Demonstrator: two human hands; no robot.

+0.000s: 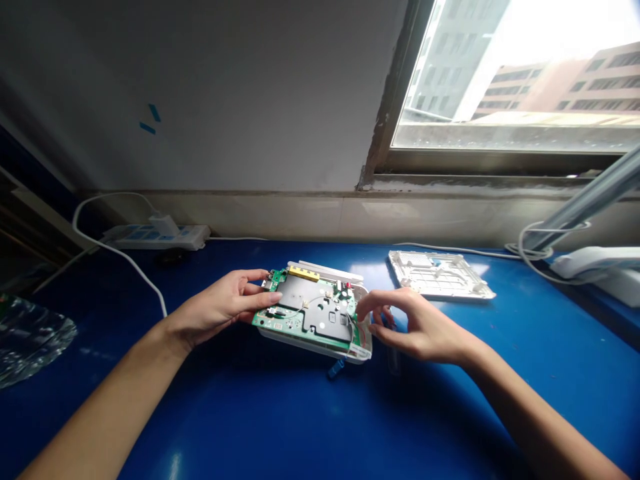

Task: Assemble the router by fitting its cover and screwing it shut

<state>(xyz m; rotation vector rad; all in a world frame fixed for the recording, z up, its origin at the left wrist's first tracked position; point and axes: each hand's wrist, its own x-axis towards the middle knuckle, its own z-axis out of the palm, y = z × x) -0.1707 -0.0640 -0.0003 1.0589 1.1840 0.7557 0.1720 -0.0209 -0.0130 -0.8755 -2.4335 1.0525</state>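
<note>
While the left hand grips the left end of a green circuit board, thumb on top and fingers around its edge, the right hand bends its fingers at the opposite end, beside thin wires; whether those fingertips pinch a wire, I cannot tell from this angle. The board sits over a shallow white casing, between the two hands, around the middle of the desk. A flat, matt black plate with a stepped outline covers much of the board, and a yellow strip runs along its far side. By the casing's near right corner hangs a small blue piece.

Smooth, glossy blue desk surface spreads on the near side of the casing, and a narrower stretch separates it from a ribbed white plastic cover near the desk's far edge. Toward the far left corner lie a white power strip and a looping cable; crinkled clear plastic lies at the left.
</note>
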